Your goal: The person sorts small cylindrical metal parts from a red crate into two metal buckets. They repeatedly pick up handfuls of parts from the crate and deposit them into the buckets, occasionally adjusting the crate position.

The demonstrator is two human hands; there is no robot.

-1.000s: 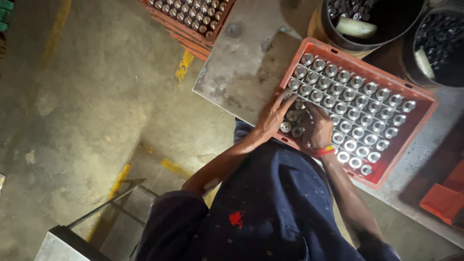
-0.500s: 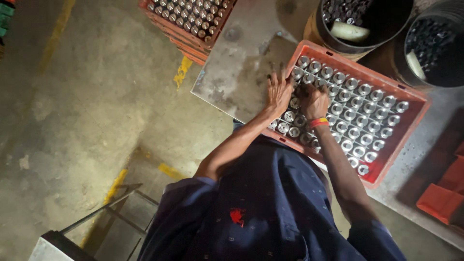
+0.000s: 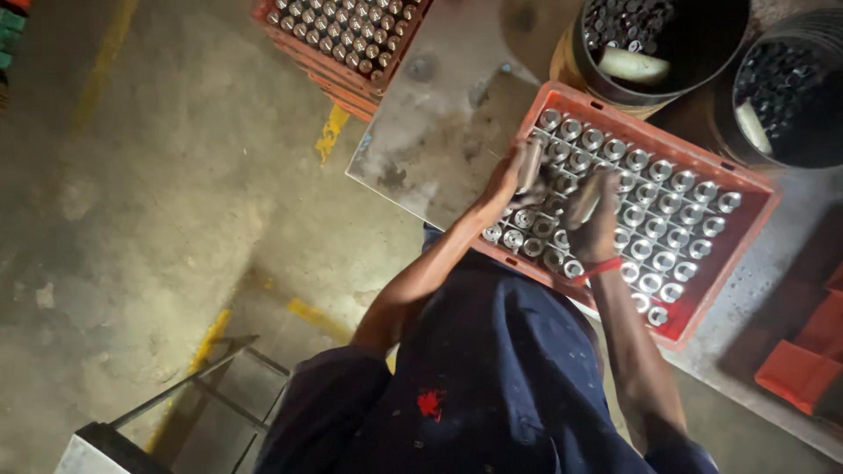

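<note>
A short metal cylinder (image 3: 529, 165) is gripped in the fingers of the left hand (image 3: 509, 180), which are curled round it so that it stands nearly upright above the near left corner of the crate (image 3: 746, 230). A second cylinder (image 3: 583, 202) is clasped in the right hand (image 3: 597, 219), the fingers folded over it from above; it is tilted, and only its pale end is seen clearly. The two hands are held close together, just apart, over the crate's left part. A red band (image 3: 599, 269) is worn at the right wrist.

The crate is orange-red plastic, and rows of like metal parts (image 3: 667, 206) are stood on end in it, their round tops gleaming. It is set on a grey metal table (image 3: 430, 140), whose bare, stained surface is seen to the left of the crate.

Beyond the crate, two dark round bins (image 3: 694, 53) are placed, each loaded with more metal parts. A second crate (image 3: 342, 39) of the same kind, also filled, is seen at the top of the view, past the table's far edge. A dark blue garment (image 3: 492, 377) with a red spot is worn by the person. A concrete floor (image 3: 158, 202) with worn yellow lines lies to the left.
</note>
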